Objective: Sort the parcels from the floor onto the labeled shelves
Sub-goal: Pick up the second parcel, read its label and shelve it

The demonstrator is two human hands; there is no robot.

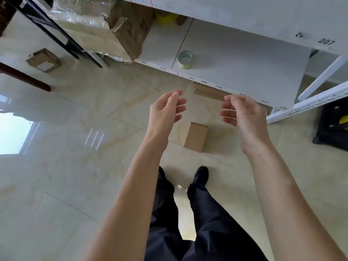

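Note:
A small brown cardboard parcel [196, 136] lies on the tiled floor just in front of the white shelf [235, 59], below and between my hands. My left hand [165, 112] hovers above it to the left, fingers loosely curled and apart, holding nothing. My right hand [243, 113] hovers to the right at the same height, also empty, its fingers overlapping the shelf's numbered front edge. A second brown parcel [209, 91] lies partly hidden under the shelf. Far left on the floor sits another small parcel [43, 60] with a white label.
A large taped cardboard box [98, 29] fills the shelf's left end. A roll of tape [185, 59] stands on the shelf board, a yellow roll [166, 17] behind it. An upper shelf edge [282, 25] carries number 207. A black crate [333, 125] sits at right. My legs and shoes stand below.

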